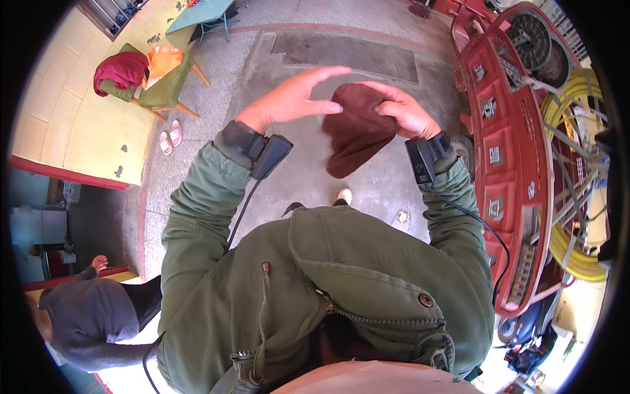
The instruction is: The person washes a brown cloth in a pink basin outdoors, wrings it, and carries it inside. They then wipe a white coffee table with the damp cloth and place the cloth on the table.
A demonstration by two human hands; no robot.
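Note:
A limp piece of dark brown fabric (362, 130), rounded like a soft cap at its upper end, hangs in front of me above the floor. My right hand (406, 111) grips its right side, with the thumb on the near face and the fingers partly hidden behind. On the other side, my left hand (300, 96) is spread, thumb and fingers wide apart. Its thumb tip overlaps the fabric's left edge; whether it touches is unclear. Each wrist carries a strapped black device with a cable, the left device (272, 156) and the right device (421, 160).
Along the right stands a red metal cargo bed (497, 162) with yellow hose coils (573, 261). At left, a green chair (170, 83) bears a dark red cloth (120, 73) and an orange bag (163, 64); pink slippers (171, 138) lie nearby. Another person (93, 310) is at lower left.

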